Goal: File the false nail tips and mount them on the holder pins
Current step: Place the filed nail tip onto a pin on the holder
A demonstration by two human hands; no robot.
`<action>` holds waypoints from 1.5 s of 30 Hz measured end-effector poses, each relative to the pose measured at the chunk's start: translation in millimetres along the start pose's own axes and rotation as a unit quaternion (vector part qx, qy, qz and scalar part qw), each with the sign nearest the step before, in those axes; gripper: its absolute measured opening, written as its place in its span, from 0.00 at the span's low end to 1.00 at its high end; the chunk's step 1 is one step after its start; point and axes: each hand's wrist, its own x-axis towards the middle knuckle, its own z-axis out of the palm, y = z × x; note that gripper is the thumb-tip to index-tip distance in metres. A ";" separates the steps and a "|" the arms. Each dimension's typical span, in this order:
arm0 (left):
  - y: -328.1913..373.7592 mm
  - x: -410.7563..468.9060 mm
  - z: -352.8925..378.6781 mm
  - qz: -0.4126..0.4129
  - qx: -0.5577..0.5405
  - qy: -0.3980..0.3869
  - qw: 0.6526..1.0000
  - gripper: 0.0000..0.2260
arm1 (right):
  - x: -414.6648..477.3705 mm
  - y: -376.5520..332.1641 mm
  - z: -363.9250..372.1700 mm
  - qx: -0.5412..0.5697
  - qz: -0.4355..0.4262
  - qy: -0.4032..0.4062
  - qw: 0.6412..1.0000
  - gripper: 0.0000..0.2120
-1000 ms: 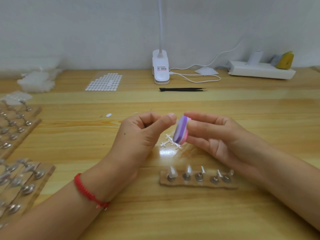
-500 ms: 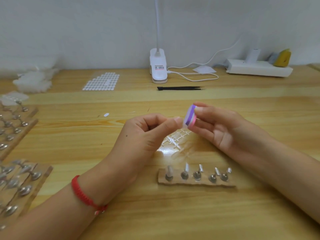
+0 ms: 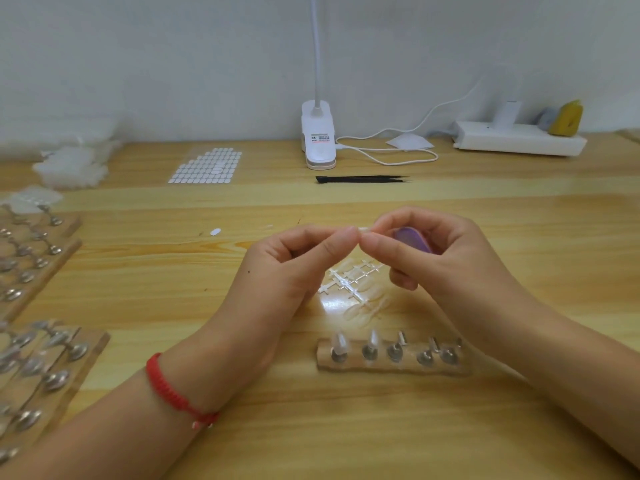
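Observation:
My left hand (image 3: 294,268) and my right hand (image 3: 436,258) meet fingertip to fingertip above the table. Both pinch one small clear nail tip (image 3: 364,229) between them. The purple and pink file block (image 3: 414,239) is tucked in my right palm, partly hidden by the fingers. Below the hands lies a clear plastic frame of nail tips (image 3: 353,282). Nearer to me stands a wooden holder (image 3: 391,365) with several metal pins; the two leftmost pins carry clear tips.
More wooden pin holders (image 3: 38,368) lie at the left edge. At the back are a sheet of white adhesive dots (image 3: 207,166), a clip lamp base (image 3: 318,140) with its cable, black tweezers (image 3: 360,179) and a white power strip (image 3: 519,140).
My right hand has turned the file block from its fingertips into the palm, and its fingertips now pinch the nail tip together with my left hand.

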 end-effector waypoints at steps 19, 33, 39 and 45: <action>9.6 -6.4 -7.4 0.256 0.324 -0.007 0.911 0.09 | 7.0 -1.4 -18.7 0.092 0.201 -0.194 0.956 0.04; -0.7 -25.8 5.1 0.152 0.313 -0.111 0.931 0.11 | 15.3 10.3 -33.9 0.228 0.231 -0.131 0.937 0.10; -3.5 -26.4 7.9 0.150 0.327 -0.120 0.925 0.11 | 16.4 13.0 -33.6 0.229 0.225 -0.128 0.938 0.10; -4.9 -26.1 7.2 0.155 0.337 -0.116 0.922 0.10 | 16.4 14.8 -34.0 0.233 0.220 -0.134 0.938 0.10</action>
